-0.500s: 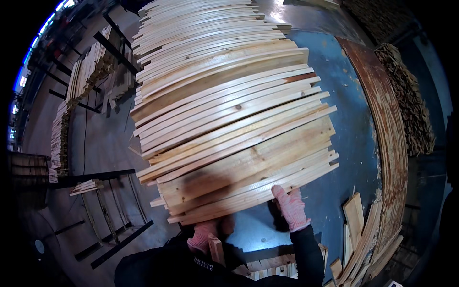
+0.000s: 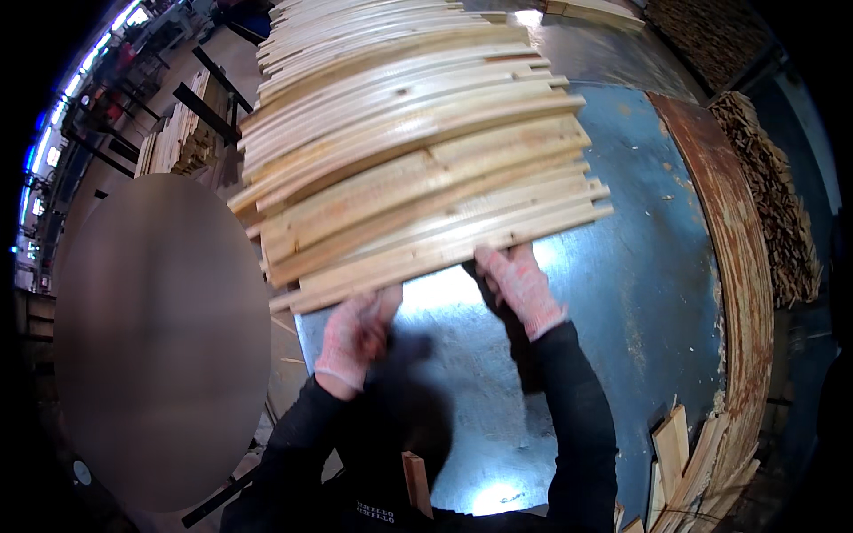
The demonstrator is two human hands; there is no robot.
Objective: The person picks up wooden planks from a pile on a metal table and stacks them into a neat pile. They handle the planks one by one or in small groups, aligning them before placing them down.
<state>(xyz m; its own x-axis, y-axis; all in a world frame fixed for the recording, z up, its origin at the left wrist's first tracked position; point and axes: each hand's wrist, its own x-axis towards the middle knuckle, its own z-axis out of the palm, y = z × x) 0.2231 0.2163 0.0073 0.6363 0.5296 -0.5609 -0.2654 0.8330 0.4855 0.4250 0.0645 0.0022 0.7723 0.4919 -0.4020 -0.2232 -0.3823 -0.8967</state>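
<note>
Pale wooden strips [image 2: 426, 191] lie side by side in a long row, their ends uneven. My left hand [image 2: 354, 333], in a pinkish-white glove, is at the near edge of the closest strip [image 2: 426, 266], left of its middle, fingers curled up against it. Further right, my right hand [image 2: 522, 289], gloved the same way, has its fingertips closed at that strip's edge. The undersides of the fingers are hidden. Beneath the strips is a blue-grey metal tabletop [image 2: 640, 266]. A short piece of wood [image 2: 416, 484] stands up close to my body.
A worn reddish-brown board [image 2: 720, 240] runs along the table's right side. Loose offcuts [image 2: 675, 453] lean at the lower right. Beyond is a stack of wood [image 2: 773, 195]. More strips [image 2: 182, 133] lie on a rack at the far left. A grey oval blur covers part of the left.
The row of strips has shifted farther from me in view. My left hand has come up from below to the nearest strip's edge. My right hand stays at that edge, higher in view.
</note>
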